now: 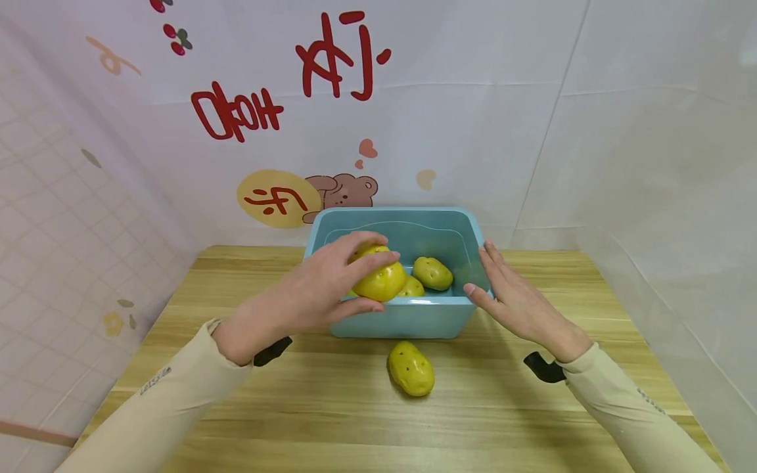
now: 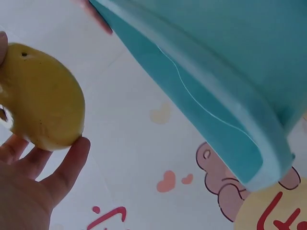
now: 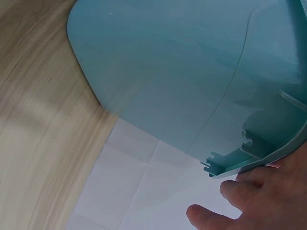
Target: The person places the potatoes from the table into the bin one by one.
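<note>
My left hand (image 1: 319,282) grips a yellow potato (image 1: 381,279) with dark specks, fingers over its top and thumb below, at the front left of a blue plastic bin (image 1: 396,318). In the left wrist view the same potato (image 2: 45,96) is apart from the bin's rim. Inside the bin lie a greenish-yellow potato (image 1: 433,273) and another potato (image 1: 411,286), partly hidden by the held one. Fairly straight, the fingers of my right hand (image 1: 520,302) rest against the bin's right rim. In the right wrist view they touch the rim from outside.
A loose potato (image 1: 411,369) lies on the wooden table (image 1: 331,407) in front of the bin. Behind the bin stands a white backdrop (image 1: 473,131) with red characters and a cartoon bear. Pale sheeting walls rise at both sides.
</note>
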Action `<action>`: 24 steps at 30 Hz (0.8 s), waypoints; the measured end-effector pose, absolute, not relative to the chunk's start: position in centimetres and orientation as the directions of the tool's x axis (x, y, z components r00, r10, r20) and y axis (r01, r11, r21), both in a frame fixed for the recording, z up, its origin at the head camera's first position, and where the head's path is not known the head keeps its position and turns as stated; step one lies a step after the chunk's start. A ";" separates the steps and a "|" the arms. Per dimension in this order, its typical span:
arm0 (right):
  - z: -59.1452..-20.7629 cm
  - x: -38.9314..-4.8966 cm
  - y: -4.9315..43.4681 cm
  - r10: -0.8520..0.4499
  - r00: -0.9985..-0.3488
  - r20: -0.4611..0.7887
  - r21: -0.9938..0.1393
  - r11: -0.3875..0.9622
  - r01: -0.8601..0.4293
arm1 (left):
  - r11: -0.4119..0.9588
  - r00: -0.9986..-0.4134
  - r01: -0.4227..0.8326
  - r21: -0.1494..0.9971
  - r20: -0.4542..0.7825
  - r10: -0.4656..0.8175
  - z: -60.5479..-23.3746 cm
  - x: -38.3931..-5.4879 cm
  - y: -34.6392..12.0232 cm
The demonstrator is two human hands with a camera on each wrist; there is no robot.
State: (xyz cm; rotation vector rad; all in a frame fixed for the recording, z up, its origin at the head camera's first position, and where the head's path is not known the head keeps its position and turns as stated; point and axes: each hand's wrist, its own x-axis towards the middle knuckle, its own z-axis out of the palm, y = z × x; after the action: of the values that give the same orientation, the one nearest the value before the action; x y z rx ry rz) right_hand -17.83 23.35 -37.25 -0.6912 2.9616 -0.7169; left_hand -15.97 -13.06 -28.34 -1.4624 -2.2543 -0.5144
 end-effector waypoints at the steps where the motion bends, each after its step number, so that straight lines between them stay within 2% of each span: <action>1: -37.2 -17.8 23.3 -0.423 -0.902 0.086 -0.437 0.798 -0.416 | 0.390 -0.379 0.916 0.090 0.508 0.773 -28.2 -16.3 -13.2; 9: -37.2 -17.8 23.2 -0.424 -0.901 0.086 -0.432 0.800 -0.417 | 0.429 -0.432 0.896 0.115 0.443 0.785 -27.3 -18.4 -13.8; 24: -37.0 -17.7 23.2 -0.423 -0.902 0.081 -0.427 0.803 -0.415 | 0.587 -0.614 0.789 0.179 0.228 0.756 -27.0 -21.6 -13.4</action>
State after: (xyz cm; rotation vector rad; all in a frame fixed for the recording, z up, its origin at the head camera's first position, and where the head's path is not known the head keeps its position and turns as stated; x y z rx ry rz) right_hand -17.69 23.21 -37.00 -0.6895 2.9661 -0.6960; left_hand -21.58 -13.39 -26.98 -1.3127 -2.6831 -0.3984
